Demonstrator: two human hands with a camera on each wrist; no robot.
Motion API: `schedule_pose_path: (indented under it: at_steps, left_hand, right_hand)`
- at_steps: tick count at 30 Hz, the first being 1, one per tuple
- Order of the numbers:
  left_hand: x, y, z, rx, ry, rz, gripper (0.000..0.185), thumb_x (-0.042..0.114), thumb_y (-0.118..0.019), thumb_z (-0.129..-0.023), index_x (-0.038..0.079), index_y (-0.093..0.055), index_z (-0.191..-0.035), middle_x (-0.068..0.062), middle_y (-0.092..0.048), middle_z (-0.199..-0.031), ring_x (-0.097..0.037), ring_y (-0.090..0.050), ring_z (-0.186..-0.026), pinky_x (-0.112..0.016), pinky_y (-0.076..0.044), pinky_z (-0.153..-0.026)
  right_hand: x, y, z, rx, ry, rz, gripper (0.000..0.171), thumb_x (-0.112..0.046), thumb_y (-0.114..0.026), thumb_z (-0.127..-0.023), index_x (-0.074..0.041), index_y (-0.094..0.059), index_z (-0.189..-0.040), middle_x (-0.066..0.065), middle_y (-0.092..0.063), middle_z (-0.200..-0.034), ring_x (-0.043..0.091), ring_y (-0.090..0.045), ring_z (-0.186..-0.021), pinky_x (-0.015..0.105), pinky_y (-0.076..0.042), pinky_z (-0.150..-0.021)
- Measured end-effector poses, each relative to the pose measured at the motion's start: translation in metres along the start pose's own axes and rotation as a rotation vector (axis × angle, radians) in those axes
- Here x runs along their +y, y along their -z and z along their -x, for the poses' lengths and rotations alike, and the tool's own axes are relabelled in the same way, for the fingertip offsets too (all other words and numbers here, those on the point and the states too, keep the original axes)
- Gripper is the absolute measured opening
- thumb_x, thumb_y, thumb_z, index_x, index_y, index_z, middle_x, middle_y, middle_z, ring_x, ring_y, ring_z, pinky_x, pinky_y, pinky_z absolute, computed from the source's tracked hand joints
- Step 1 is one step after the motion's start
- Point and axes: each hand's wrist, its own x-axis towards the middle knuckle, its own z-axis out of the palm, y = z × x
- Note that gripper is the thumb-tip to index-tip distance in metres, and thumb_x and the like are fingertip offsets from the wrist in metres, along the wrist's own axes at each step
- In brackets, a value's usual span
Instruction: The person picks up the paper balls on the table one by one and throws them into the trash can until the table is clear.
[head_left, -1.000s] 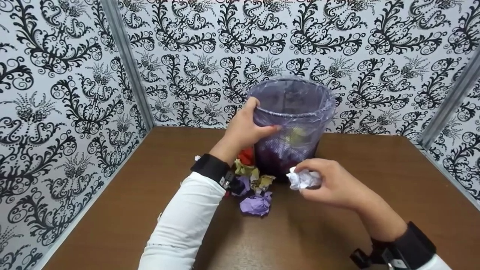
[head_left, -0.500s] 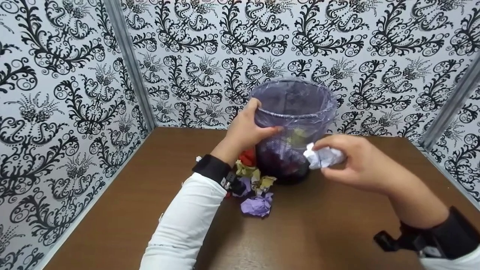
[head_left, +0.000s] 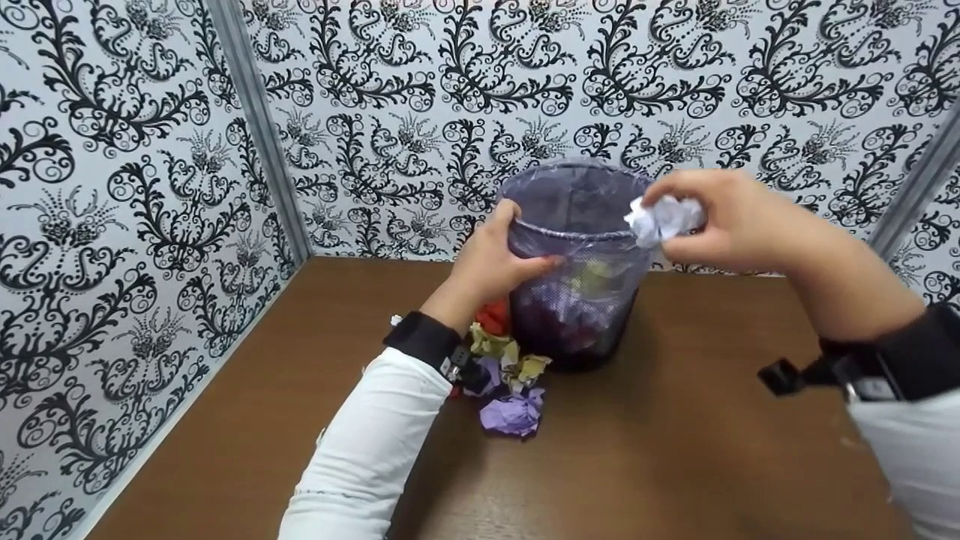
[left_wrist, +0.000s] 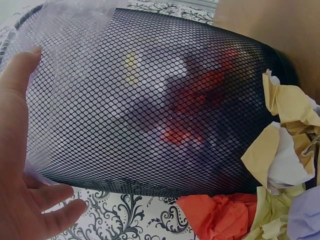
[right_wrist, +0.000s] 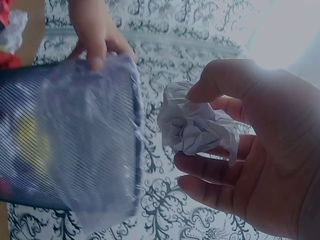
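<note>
Mesh bin (head_left: 574, 262), bag-lined, steadied by left hand (head_left: 491, 259) gripping its rim. Right hand (head_left: 739, 217) pinches white paper wad (head_left: 660, 217) beside rim, probably above the opening. Crumpled scraps (head_left: 510, 375) lie at bin's base.

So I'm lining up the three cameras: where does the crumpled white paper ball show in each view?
Head: white paper ball upper right, in the right hand, at the bin rim.
Left wrist: not in view.
Right wrist: centre, pinched in the fingers.
Shared landmark: the mesh bin.
</note>
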Motion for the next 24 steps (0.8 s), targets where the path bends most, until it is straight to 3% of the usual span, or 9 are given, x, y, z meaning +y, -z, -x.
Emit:
schedule_pose_path:
  at_steps: [7,14,24]
  left_hand:
    - [0.001,0.001,0.000,0.003,0.006,0.008,0.084,0.076,-0.079,-0.049,0.029,-0.044,-0.110,0.008,-0.059,-0.098,-0.012,-0.061,-0.087,-0.032,-0.054,-0.075]
    - [0.000,0.001,0.001,-0.014,0.008,0.039,0.083,0.073,-0.081,-0.050,0.029,-0.045,-0.111,0.007,-0.059,-0.099,-0.012,-0.061,-0.086,-0.030,-0.054,-0.074]
    - [0.001,0.001,0.001,0.001,-0.004,0.023,0.084,0.075,-0.079,-0.050,0.030,-0.044,-0.111,0.008,-0.058,-0.099,-0.012,-0.060,-0.087,-0.031,-0.053,-0.074]
  right_hand:
    - [0.003,0.012,-0.033,-0.111,-0.196,-0.070,0.046,-0.022,-0.076,-0.080,-0.023,-0.058,-0.122,0.009,-0.058,-0.110,0.027,-0.059,-0.080,0.033,-0.056,-0.060]
    - [0.012,0.002,-0.060,-0.144,-0.244,-0.067,0.054,-0.032,-0.081,-0.075,-0.024,-0.056,-0.122,0.008,-0.053,-0.121,0.027,-0.058,-0.091,0.036,-0.057,-0.069]
    - [0.028,-0.029,-0.088,-0.187,-0.284,-0.091,0.056,-0.022,-0.080,-0.073,-0.019,-0.054,-0.124,0.011,-0.055,-0.119,0.029,-0.059,-0.096,0.042,-0.057,-0.076]
